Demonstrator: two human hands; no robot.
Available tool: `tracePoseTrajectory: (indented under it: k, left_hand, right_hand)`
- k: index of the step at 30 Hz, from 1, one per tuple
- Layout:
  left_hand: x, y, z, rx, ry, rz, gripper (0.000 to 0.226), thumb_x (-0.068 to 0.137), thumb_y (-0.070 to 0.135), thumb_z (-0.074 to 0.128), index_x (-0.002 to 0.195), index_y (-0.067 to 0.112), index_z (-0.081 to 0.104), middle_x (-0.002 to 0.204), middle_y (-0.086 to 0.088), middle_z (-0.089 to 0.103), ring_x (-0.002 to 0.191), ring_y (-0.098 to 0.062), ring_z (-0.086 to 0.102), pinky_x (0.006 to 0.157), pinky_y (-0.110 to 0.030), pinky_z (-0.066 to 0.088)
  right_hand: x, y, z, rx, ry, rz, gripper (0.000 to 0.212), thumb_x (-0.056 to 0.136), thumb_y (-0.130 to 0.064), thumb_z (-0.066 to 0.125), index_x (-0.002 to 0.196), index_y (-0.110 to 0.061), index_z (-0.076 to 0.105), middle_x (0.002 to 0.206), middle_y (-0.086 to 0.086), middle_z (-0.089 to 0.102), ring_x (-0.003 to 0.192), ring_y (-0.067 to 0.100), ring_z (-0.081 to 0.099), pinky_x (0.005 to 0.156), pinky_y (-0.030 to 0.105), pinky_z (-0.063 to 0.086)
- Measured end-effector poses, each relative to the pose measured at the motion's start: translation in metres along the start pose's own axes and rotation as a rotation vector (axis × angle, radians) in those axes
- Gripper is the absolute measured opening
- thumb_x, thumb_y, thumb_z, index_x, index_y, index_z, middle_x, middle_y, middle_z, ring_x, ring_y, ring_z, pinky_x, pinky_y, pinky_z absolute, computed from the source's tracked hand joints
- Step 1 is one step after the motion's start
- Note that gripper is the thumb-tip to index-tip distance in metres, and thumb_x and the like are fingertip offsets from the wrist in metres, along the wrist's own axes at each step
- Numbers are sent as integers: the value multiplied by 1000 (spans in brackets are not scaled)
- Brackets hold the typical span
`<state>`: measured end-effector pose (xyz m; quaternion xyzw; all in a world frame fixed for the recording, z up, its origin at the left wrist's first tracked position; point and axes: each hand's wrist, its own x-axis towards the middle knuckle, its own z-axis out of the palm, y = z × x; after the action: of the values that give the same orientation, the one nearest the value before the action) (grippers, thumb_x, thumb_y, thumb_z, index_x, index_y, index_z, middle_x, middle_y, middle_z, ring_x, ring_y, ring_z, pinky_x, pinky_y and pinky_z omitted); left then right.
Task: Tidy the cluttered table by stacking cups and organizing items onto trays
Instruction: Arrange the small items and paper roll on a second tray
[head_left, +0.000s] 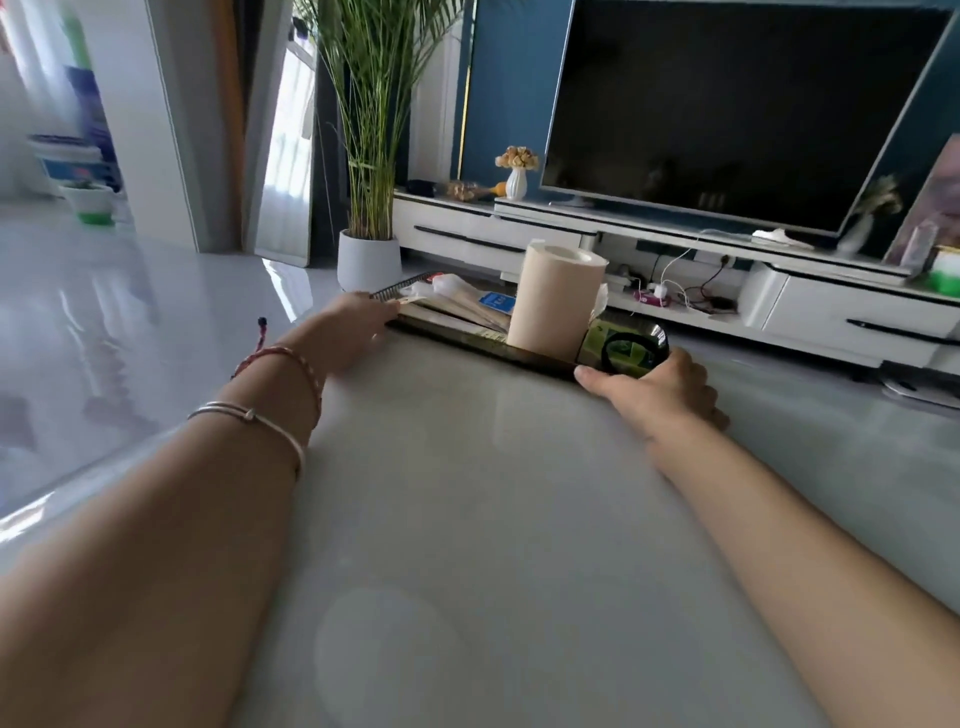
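A dark tray (483, 345) sits at the far edge of the pale table (467, 519), with both arms stretched out to it. The left hand (353, 327) grips the tray's left end, and the right hand (660, 387) is curled around its right end, thumb lying along the near rim. On the tray, a beige paper roll (553, 301) stands upright near the middle. Flat packets (467, 306) and a comb (400, 287) lie to its left, and a dark round object (634, 345) sits at the right end.
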<state>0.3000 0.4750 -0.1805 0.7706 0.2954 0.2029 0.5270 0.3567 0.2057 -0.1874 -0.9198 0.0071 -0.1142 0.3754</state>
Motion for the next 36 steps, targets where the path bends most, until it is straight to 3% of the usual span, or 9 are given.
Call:
tracePoseTrajectory:
  k: [1,3,7,10,14,18,23,28,36]
  left_hand:
    - [-2,-5,-4,-34,-3,-11,24,97,23,45,75,12,47,70,-2,43,43,-5,50,34,-9,33]
    - [-6,-9,-8,-47,-6,26,20,98,24,41,84,15,52,77,3,49,54,-1,50,36,-3,33]
    - [-9,-8,-10,-99,66,34,30,94,22,53,115,2,60,83,-9,50,58,-12,37,56,-22,34]
    - [-10,-7,-9,-93,74,15,29,92,24,55,114,7,63,68,-3,45,53,-14,33,50,-22,29]
    - [-6,-9,-7,-105,142,-5,23,91,29,57,109,18,66,70,5,53,57,-9,47,51,-20,40]
    - [-3,-9,-3,-159,147,-6,25,91,25,57,114,16,64,72,3,55,49,-6,48,38,-12,38]
    - [1,-10,-3,-198,158,2,29,90,21,59,116,9,63,99,-9,60,82,-19,54,82,-31,50]
    - [3,-10,-2,-208,160,9,26,92,18,56,115,9,64,102,-10,61,86,-20,54,90,-35,49]
    - [6,-13,-1,-79,183,51,29,94,25,51,117,12,63,97,-7,60,77,-19,55,66,-26,44]
  right_hand:
    - [-1,2,3,1,-4,6,90,62,-58,76,130,-12,39,136,11,42,125,32,38,103,41,28]
    - [0,4,4,8,24,16,80,67,-53,73,128,-10,42,135,12,43,125,33,39,102,42,28]
    - [-4,4,4,40,78,18,73,69,-47,74,124,-9,46,131,14,48,120,35,45,101,42,33]
    - [-8,3,1,83,69,-18,75,67,-44,76,127,-11,43,131,14,48,120,34,46,102,41,34]
    - [-11,2,2,102,22,-77,72,73,-40,73,131,-12,40,132,12,48,121,32,47,102,40,36]
    - [-7,2,2,151,38,-35,59,83,-38,64,130,-11,40,131,13,51,119,34,48,101,42,37]
    - [-4,0,6,114,82,0,48,89,-33,57,125,-6,41,129,16,52,118,36,48,99,42,37]
    - [-5,4,5,142,89,-29,48,87,-32,61,125,-11,42,127,14,54,116,35,50,97,41,37]
    - [-7,5,5,140,93,-62,44,86,-30,62,122,-12,44,127,14,51,117,34,48,97,41,36]
